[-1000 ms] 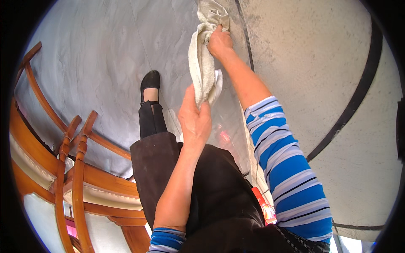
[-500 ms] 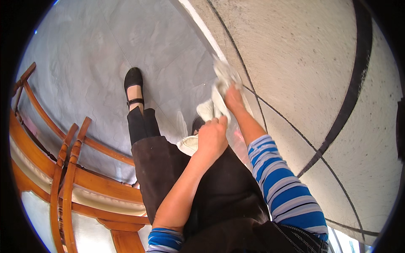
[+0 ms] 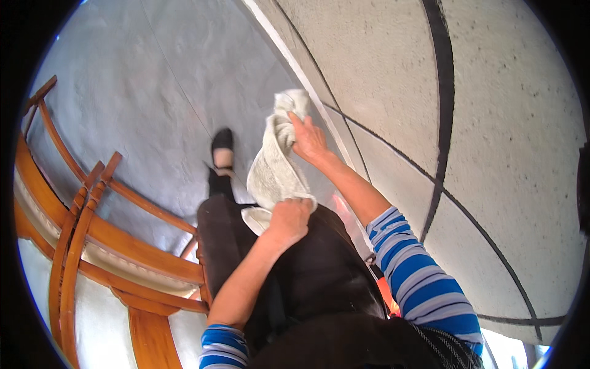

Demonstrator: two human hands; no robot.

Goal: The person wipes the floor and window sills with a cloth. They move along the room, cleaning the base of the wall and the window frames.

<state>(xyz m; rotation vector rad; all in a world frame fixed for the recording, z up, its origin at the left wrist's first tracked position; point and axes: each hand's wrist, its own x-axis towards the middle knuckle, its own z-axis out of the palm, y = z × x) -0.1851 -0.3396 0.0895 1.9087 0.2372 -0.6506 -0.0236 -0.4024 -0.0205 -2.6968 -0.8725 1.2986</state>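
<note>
A whitish cloth (image 3: 270, 166) hangs stretched between my two hands, above my dark trousers and the floor. My left hand (image 3: 290, 220) grips its lower end, fingers wrapped over the edge, with a corner sticking out to the left. Farther up, my right hand (image 3: 308, 138) pinches the cloth near its bunched far end, thumb lying along the top. The folds hide part of the fingers of both hands.
On the left stand wooden chairs (image 3: 141, 258) with brown frames, close to my leg. A pale wall (image 3: 381, 80) with black curved lines rises on the right. Grey floor (image 3: 153, 92) stretches ahead, and my black shoe (image 3: 222, 147) is on it.
The bunched cloth has opened out into a longer strip. My right hand has moved left and slightly up, while my left hand has come lower and a little left.
</note>
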